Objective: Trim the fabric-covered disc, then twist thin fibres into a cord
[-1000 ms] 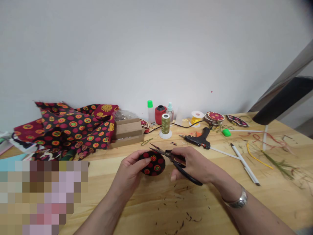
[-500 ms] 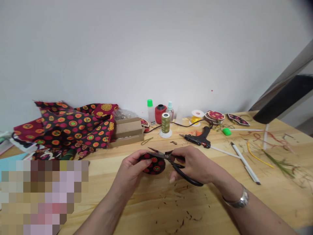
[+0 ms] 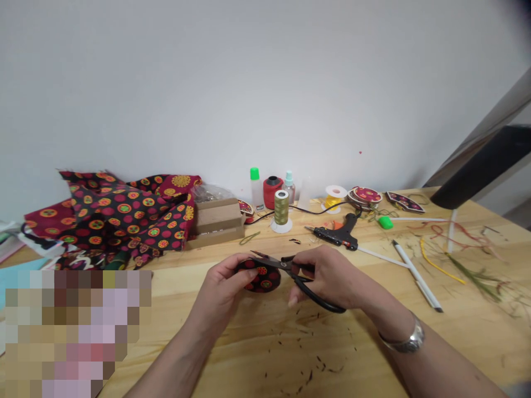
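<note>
My left hand point(image 3: 222, 287) pinches a small round piece covered in black cloth with red dots point(image 3: 261, 278), held just above the wooden table point(image 3: 249, 354). My right hand point(image 3: 329, 276) grips black scissors point(image 3: 298, 276) by the handles. The blades lie nearly closed along the top edge of the round piece, tips pointing left. A silver bracelet point(image 3: 404, 338) sits on my right wrist.
Patterned fabric point(image 3: 120, 215) is heaped at the back left beside a cardboard box point(image 3: 218, 221). Thread spools point(image 3: 281, 209), small bottles point(image 3: 256, 189), a black glue gun point(image 3: 340, 235), white pens point(image 3: 415, 276), cloth-covered shapes point(image 3: 365, 196) and loose cords point(image 3: 456, 260) lie behind and right. Dark thread clippings dot the table near me.
The scissor blades have closed down onto the top edge of the round piece, and the piece has tipped flatter in my left hand.
</note>
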Action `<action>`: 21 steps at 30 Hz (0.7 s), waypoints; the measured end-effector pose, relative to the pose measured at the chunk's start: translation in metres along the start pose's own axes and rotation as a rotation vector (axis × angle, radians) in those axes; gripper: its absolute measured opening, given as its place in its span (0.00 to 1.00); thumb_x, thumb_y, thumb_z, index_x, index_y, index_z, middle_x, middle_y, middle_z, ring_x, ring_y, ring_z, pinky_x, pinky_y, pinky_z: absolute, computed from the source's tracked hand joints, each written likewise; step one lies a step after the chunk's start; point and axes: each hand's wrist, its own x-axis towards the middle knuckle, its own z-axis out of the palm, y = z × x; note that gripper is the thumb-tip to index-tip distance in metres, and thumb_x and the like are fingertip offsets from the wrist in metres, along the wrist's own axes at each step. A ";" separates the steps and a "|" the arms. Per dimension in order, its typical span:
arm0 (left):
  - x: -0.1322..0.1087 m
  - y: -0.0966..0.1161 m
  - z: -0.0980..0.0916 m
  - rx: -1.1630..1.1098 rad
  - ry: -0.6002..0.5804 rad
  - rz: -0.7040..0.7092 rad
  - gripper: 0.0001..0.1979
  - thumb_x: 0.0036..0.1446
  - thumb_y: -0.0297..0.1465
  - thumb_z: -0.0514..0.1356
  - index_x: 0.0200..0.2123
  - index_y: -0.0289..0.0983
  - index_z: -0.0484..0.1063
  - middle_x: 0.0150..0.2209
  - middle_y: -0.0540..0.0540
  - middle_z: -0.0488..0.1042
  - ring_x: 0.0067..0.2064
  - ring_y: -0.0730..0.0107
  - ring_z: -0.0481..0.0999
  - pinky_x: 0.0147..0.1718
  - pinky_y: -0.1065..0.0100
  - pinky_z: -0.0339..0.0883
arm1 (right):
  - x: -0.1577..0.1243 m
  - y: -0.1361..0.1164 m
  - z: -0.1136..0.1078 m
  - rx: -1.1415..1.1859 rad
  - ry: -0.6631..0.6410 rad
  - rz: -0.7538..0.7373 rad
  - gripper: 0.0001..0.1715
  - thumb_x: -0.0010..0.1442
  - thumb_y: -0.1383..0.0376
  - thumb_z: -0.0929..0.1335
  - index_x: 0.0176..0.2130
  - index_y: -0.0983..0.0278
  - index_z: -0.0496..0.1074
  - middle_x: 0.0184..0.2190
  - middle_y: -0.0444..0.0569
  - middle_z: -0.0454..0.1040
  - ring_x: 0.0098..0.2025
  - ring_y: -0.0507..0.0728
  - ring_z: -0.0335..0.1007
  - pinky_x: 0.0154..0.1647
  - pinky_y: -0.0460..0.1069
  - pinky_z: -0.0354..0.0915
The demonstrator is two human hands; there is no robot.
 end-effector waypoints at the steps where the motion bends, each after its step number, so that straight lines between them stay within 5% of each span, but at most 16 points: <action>1: 0.000 0.000 0.000 0.001 0.006 0.003 0.07 0.46 0.24 0.64 0.32 0.35 0.78 0.34 0.45 0.79 0.38 0.65 0.75 0.39 0.69 0.68 | 0.000 0.000 0.000 -0.005 0.003 -0.001 0.24 0.39 0.48 0.73 0.20 0.64 0.65 0.17 0.39 0.57 0.22 0.48 0.46 0.19 0.43 0.45; 21: -0.001 0.004 0.002 0.011 -0.018 0.011 0.06 0.46 0.23 0.64 0.30 0.35 0.78 0.30 0.45 0.80 0.32 0.63 0.79 0.36 0.64 0.71 | 0.000 -0.002 -0.003 -0.154 0.067 -0.016 0.25 0.39 0.48 0.74 0.17 0.64 0.63 0.15 0.38 0.56 0.19 0.47 0.47 0.19 0.45 0.42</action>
